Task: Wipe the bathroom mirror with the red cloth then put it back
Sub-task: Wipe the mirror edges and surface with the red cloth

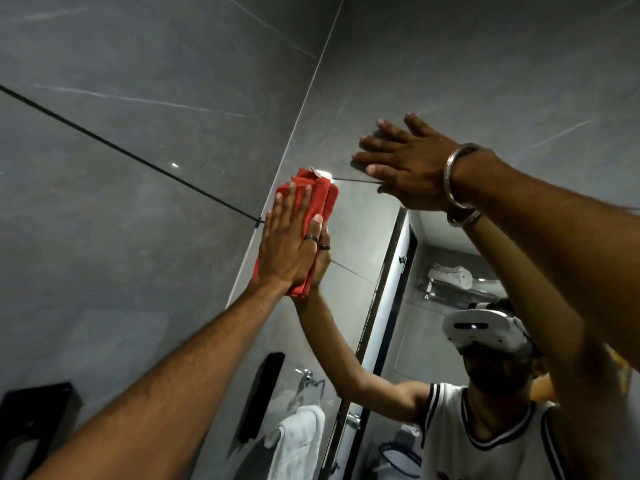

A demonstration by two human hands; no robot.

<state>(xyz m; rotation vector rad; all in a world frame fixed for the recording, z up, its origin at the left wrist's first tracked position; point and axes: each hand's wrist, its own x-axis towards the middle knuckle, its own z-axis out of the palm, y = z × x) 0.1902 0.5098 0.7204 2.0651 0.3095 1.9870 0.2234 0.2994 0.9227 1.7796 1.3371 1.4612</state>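
Observation:
The bathroom mirror (450, 81) fills the right side of the view, its left edge running diagonally against the grey tiled wall. My left hand (287, 240) lies flat with fingers together, pressing a folded red cloth (320, 199) against the mirror near that left edge, high up. My right hand (408, 157) rests flat on the glass to the right and a little higher, fingers spread, holding nothing; a metal bangle sits on its wrist. Both hands and the cloth are doubled by their reflections.
Grey tiled wall (121, 133) stands to the left of the mirror. A black fixture (31, 420) is on that wall at the bottom left. Reflected in the mirror are a white towel (298, 441) on a ring, a door, a shelf and the person wearing a headset.

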